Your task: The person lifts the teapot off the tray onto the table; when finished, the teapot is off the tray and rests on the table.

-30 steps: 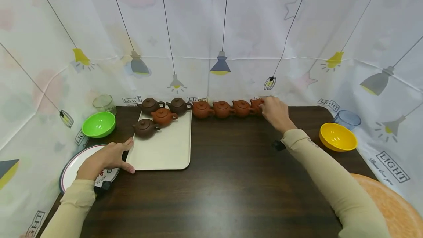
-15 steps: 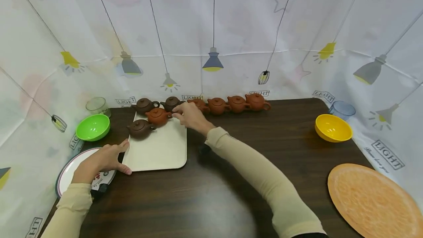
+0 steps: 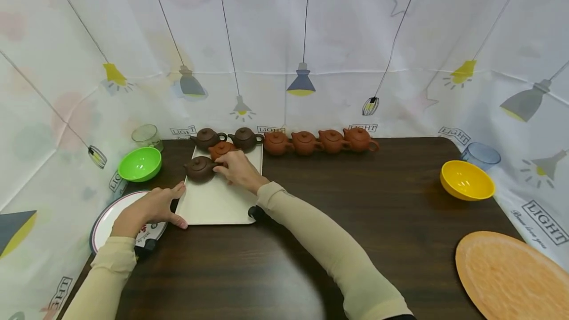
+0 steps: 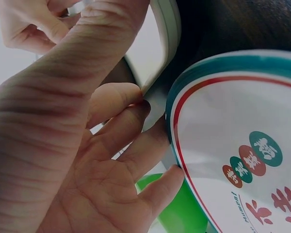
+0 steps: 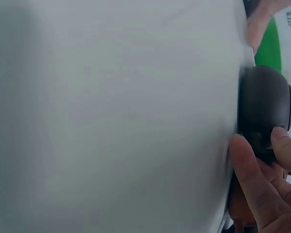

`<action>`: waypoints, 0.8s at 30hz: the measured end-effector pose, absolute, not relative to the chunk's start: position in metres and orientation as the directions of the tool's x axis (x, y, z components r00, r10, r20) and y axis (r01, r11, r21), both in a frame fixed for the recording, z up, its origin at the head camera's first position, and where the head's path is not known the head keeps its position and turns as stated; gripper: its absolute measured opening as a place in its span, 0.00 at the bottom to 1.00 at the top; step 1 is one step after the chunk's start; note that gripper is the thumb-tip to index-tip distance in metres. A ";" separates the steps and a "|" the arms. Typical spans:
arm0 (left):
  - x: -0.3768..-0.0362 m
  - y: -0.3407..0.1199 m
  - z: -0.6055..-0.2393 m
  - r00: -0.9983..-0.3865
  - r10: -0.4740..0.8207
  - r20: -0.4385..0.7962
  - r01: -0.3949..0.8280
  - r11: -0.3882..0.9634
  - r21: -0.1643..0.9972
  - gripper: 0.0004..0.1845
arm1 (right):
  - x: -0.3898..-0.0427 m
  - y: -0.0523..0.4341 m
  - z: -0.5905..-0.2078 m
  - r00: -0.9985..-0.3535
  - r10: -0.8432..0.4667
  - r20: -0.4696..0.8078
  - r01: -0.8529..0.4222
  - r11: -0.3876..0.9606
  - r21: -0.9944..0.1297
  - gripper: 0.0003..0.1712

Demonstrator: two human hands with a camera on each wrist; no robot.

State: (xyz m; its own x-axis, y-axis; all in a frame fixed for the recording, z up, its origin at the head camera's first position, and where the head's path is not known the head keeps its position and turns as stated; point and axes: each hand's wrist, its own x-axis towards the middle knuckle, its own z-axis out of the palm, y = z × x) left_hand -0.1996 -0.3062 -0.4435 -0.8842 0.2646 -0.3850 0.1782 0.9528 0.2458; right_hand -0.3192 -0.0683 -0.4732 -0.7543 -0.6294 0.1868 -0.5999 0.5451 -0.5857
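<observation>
Teapots crowd the far-left part of the desk [image 3: 311, 241], four on a cream tray [image 3: 222, 201] and four more in a row along the far edge to the tray's right. The right hand [image 3: 237, 169] has crossed to the tray and sits between two of them: the dark pot [image 3: 199, 169] at the tray's left edge lies just to its left, the orange pot [image 3: 221, 149] just beyond its knuckles. In the right wrist view the fingertips [image 5: 252, 165] touch the dark pot's rounded side [image 5: 263, 109]; whether they are curled round it or merely resting against it cannot be told from that close, blurred picture. The dark pot's spout-to-handle line runs roughly left to right, parallel to the far edge, one end pointing toward the right hand.

The left hand [image 3: 148, 209] is at the tray's near-left corner, thumb along the tray's near edge and fingers spread flat, partly over a white plate [image 3: 104, 221] with a red and green rim; it clasps nothing. It is near the dark pot but apart from it, so the right hand is the nearer one. A green bowl [image 3: 140, 164] stands beyond the plate.
</observation>
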 end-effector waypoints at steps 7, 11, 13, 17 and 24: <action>-0.194 -0.308 -0.443 -0.887 0.273 -0.374 0.186 0.950 0.252 0.65 | -0.320 -0.072 -0.470 -0.655 -0.712 0.252 -0.745 0.553 -0.374 0.12; -0.193 -0.308 -0.445 -0.885 0.273 -0.377 0.188 0.950 0.248 0.65 | -0.316 -0.051 -0.458 -0.649 -0.711 0.271 -0.746 0.524 -0.410 0.12; -0.195 -0.307 -0.445 -0.886 0.277 -0.371 0.194 0.950 0.246 0.66 | -0.318 -0.029 -0.446 -0.643 -0.708 0.293 -0.754 0.516 -0.407 0.12; -0.199 -0.301 -0.443 -0.885 0.293 -0.362 0.203 0.942 0.266 0.66 | -0.323 0.039 -0.419 -0.670 -0.659 0.342 -0.734 0.521 -0.435 0.10; -0.198 -0.301 -0.441 -0.884 0.278 -0.376 0.192 0.949 0.249 0.66 | -0.335 0.190 -0.394 -0.746 -0.436 0.503 -0.645 0.661 -0.383 0.12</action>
